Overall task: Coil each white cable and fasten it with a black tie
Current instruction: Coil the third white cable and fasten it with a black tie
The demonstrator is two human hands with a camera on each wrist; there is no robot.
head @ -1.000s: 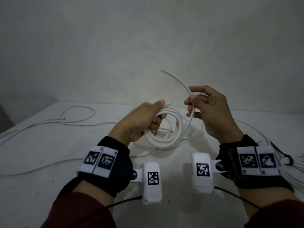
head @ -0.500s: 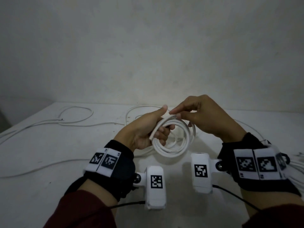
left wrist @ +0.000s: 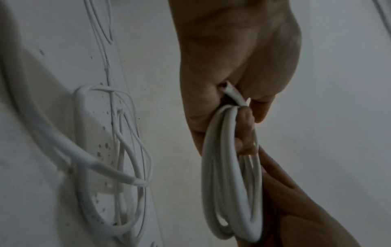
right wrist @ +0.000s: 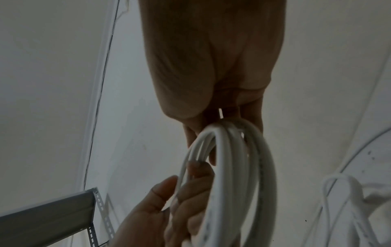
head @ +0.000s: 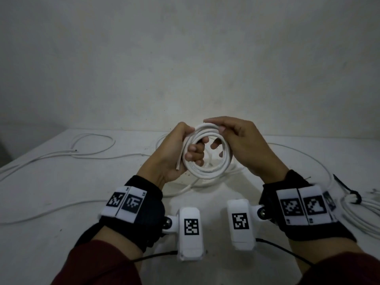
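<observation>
The white table filled the lower part of the head view, with loose white cables lying on it. Above it, both hands were raised side by side, holding one white cable coil up in the air between them. The left hand had its fingers curled through the ring and gripped its left side. The right hand was bent over the top and right side, pinching the loops together. A bundled cable lay at the table's right edge, cut off by the frame, with a black tie round it. Only the left wrist view showed the cut cable end poking out of the fist. Only the right wrist view showed a grey metal shelf. Both wrist views were dim, so the fingertips were hard to make out.
</observation>
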